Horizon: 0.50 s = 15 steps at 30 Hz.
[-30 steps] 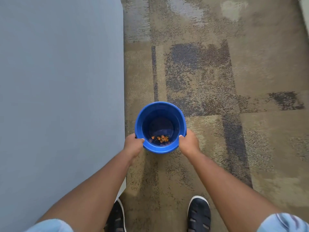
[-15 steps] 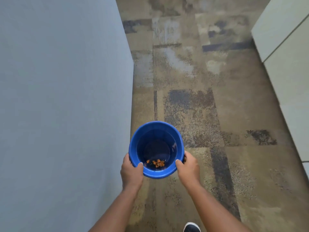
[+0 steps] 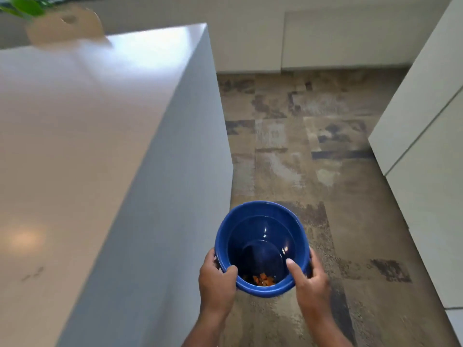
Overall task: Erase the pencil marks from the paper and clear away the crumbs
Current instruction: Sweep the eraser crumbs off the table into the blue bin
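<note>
A round blue plastic bin is held up over the carpet, to the right of the white table's side. My left hand grips its near-left rim with the thumb hooked inside. My right hand grips the near-right rim, thumb also inside the bin. Small orange crumbs lie at the bottom of the bin near its front wall. No paper, pencil marks or eraser can be seen.
The white tabletop fills the left, its grey side panel dropping to the patterned carpet. A pale pot with green leaves stands at the table's far end. White cabinets line the right and back.
The view has lifted from the floor, so the tabletop, plant pot and cabinets came into sight. Both hands raised the bin from the carpet and kept hold of its rim.
</note>
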Tool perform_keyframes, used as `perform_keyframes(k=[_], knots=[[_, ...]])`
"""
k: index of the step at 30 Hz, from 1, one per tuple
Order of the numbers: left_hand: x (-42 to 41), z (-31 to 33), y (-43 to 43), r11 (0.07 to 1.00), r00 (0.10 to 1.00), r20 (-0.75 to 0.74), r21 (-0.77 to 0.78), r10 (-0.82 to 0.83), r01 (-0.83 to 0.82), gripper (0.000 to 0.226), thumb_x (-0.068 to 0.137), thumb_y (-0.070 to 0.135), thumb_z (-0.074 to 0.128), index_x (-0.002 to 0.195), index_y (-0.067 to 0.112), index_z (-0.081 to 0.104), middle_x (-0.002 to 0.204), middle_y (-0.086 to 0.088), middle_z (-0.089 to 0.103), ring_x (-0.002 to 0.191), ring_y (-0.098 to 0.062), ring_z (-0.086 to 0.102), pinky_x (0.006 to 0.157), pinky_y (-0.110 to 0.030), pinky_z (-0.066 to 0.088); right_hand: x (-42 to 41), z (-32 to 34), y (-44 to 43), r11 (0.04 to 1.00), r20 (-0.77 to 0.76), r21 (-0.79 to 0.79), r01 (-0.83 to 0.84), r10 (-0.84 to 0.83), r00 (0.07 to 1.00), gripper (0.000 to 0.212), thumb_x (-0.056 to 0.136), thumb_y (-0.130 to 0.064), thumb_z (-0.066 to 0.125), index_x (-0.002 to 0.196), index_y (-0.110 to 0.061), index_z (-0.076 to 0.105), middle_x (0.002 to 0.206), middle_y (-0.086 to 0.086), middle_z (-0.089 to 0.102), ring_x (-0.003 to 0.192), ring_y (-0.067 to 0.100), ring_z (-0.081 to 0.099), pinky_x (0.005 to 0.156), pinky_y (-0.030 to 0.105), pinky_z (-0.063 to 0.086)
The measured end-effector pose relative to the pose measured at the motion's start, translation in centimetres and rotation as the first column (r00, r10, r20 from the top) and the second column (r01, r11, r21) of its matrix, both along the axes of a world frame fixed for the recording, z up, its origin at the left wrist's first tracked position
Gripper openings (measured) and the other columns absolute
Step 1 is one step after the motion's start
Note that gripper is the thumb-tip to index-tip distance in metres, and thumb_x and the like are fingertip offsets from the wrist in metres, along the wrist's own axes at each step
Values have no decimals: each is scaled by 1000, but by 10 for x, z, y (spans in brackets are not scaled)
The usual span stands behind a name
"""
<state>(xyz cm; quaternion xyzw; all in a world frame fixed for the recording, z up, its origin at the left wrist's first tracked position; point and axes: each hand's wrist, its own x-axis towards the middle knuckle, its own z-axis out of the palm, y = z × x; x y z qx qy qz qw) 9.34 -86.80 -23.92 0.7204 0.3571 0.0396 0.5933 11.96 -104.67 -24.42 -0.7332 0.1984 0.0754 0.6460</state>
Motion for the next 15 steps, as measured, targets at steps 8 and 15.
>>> perform_keyframes(k=[8,15], knots=[[-68,113,17,971,975,-14,91,-222,223,59,103,17,66,151,40,41,123,10,68,101,-13,71,83,-14,59,-44,102,9,991,-70,99,86,-80,994,55,86,9,55,121,-31,70,99,5,77,101,35,71,94,55,57],[-133,179,39,850,904,-12,334,-428,407,91,98,68,51,156,57,-18,168,35,-12,157,3,17,114,-4,13,-82,156,33,983,-35,65,174,-172,984,43,87,16,53,118,-11,64,88,11,67,79,30,61,73,39,47]])
